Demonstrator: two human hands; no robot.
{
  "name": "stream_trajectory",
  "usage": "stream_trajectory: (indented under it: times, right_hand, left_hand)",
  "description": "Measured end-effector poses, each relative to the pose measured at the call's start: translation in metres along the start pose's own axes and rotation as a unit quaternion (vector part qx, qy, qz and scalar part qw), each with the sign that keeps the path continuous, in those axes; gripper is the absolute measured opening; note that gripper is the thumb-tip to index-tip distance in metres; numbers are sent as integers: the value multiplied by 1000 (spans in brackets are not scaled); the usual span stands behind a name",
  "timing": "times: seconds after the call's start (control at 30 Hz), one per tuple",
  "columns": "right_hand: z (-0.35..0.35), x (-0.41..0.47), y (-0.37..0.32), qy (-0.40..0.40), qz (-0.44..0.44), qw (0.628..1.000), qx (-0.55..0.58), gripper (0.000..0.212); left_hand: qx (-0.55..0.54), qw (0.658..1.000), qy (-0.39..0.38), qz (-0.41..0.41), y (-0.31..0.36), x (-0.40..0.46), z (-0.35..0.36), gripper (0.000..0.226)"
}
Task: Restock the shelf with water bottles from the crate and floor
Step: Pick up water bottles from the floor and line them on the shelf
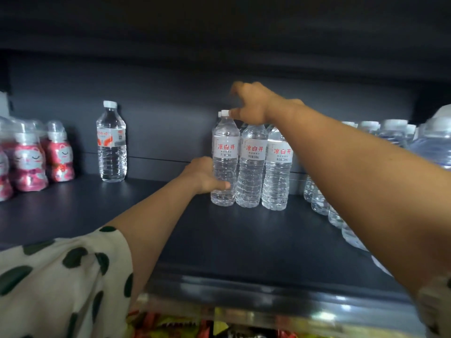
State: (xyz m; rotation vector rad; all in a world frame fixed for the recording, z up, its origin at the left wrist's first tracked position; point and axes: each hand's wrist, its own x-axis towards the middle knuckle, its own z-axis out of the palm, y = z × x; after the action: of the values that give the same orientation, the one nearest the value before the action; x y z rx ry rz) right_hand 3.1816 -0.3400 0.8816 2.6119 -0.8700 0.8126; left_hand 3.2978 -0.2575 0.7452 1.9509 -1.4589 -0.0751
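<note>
Head view: left hand (pixel 207 175) has its grip wrapped round the lower body of the front-left water bottle (pixel 224 159), standing upright on the dark shelf (pixel 231 240). Right hand (pixel 249 103) sits over the caps behind, blurred, so its grip I cannot tell. Two matching bottles (pixel 263 164) touch alongside.

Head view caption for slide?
Left hand grips a water bottle on the dark shelf; right hand over neighbouring caps.

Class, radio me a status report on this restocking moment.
Left hand grips leftmost front water bottle. Right hand over the bottle tops, blurred. Shelf ahead unobstructed.
</note>
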Motion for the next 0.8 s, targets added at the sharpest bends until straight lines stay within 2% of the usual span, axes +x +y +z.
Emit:
stream_trajectory:
  times: [0.17,0.33,0.43,0.6,0.8]
  right_hand:
    - [-6,-54,-6,19,-27,999,-6,44]
    - [-15,-130,-16,-75,-1,996,-45,33]
    - [-25,-188,-28,-114,20,991,-67,38]
    - [-35,-290,-62,-131,62,988,-57,43]
    - [-4,-415,-106,-182,96,978,-46,51]
  left_hand:
    - [39,999,26,15,24,-40,-23,48]
    - [86,995,35,29,46,-86,-36,44]
    - [98,993,13,62,59,-126,-36,35]
    - [96,987,-47,117,66,-210,-13,48]
    - [117,970,-129,170,52,-314,46,39]
